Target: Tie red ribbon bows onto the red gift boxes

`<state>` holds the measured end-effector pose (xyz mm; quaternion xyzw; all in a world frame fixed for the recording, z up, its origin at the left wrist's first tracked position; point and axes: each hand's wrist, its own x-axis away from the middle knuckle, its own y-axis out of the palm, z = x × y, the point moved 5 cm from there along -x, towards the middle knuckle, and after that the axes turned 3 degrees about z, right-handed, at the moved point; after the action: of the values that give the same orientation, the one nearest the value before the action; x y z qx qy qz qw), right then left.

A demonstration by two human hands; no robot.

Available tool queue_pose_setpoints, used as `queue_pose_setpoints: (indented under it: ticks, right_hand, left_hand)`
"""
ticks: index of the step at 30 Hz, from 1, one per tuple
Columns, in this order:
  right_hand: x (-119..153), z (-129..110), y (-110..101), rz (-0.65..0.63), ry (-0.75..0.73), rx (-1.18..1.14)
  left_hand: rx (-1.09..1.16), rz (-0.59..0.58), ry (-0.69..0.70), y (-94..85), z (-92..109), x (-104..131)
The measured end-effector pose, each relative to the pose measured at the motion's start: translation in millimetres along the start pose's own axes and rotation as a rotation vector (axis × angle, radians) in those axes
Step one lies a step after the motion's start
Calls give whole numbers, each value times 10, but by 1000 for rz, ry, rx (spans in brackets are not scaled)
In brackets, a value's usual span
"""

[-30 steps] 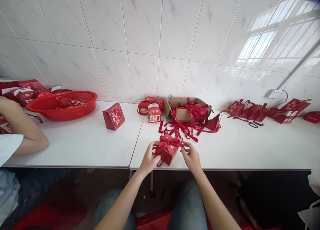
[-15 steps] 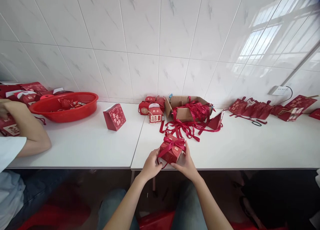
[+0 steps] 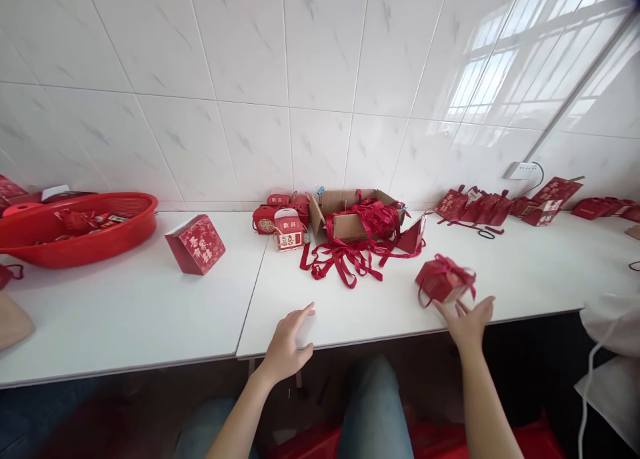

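Note:
A red hexagonal gift box (image 3: 443, 280) with a red ribbon bow is on the right part of the white table, slightly blurred. My right hand (image 3: 466, 320) is at its near side, fingers spread, the fingertips by the box's lower edge and not wrapped round it. Over the table's front edge, my left hand (image 3: 289, 344) is empty, with thumb and fingers apart. Beyond it, loose red ribbons (image 3: 345, 262) spill in front of an open cardboard box (image 3: 350, 227) filled with more ribbon.
Small red boxes (image 3: 290, 232) sit left of the carton. Further left are a larger red box (image 3: 196, 244) and a red plastic basin (image 3: 115, 236). At the right back lie red bags (image 3: 473, 207) and scissors (image 3: 486, 234). A person's arm (image 3: 13, 322) shows at the left edge.
The bow-tied box has moved right with my right hand, whose fingers are now spread. My left hand has come off the box and opened. The view has turned right.

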<state>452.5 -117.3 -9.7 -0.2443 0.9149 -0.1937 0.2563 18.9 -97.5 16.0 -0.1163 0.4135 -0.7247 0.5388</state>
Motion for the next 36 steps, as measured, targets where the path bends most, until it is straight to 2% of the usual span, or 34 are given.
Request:
queue_pose_setpoints:
  ticks: [1, 3, 6, 10, 13, 15, 17, 18, 19, 20, 23, 26, 28, 31, 34, 36]
  right_hand:
    - [-107, 29, 73, -44, 25, 108]
    - [-209, 17, 281, -221, -46, 366]
    - [-164, -7, 489, -372, -116, 503]
    - [-76, -1, 513, -402, -119, 560]
    - [-71, 11, 484, -412, -129, 596]
    - [-76, 25, 477, -418, -137, 635]
    - [-80, 44, 480, -422, -140, 669]
    - [-82, 52, 482, -421, -142, 677]
    - [-84, 59, 483, -418, -146, 681]
    - [-86, 65, 483, -412, -150, 682]
    - [-93, 81, 479, -398, -156, 675]
    - [-101, 93, 475, -380, -151, 656]
    - [-106, 95, 475, -358, -149, 631]
    - [-114, 96, 480, -331, -146, 592]
    - [-121, 98, 483, -324, -138, 568]
    - [-126, 91, 477, -319, -132, 559]
  left_hand:
    - [-7, 0, -1, 2, 1, -3]
    - [-13, 1, -1, 6, 0, -8]
    - [-16, 6, 3, 10, -13, -15]
    - [-21, 23, -10, 29, -27, -13]
    - [54, 42, -55, 45, -29, -10]
    - [197, 82, -132, 21, -83, -39]
    - [382, 208, -304, -84, -263, -97]
    - [466, 312, -430, -175, -409, -122]
    - [491, 463, -570, -307, -583, -130]
    - [461, 569, -641, -457, -736, -153]
    - [336, 836, -761, -1004, -1171, -220]
    - [195, 1040, -827, -1576, -1462, -265]
    - [125, 1106, -828, -1895, -1545, -322]
    - [36, 1132, -770, -2253, -1542, -448]
    - [-32, 1131, -678, -2481, -1497, -578]
    - [-39, 1094, -648, -2566, -1515, -657]
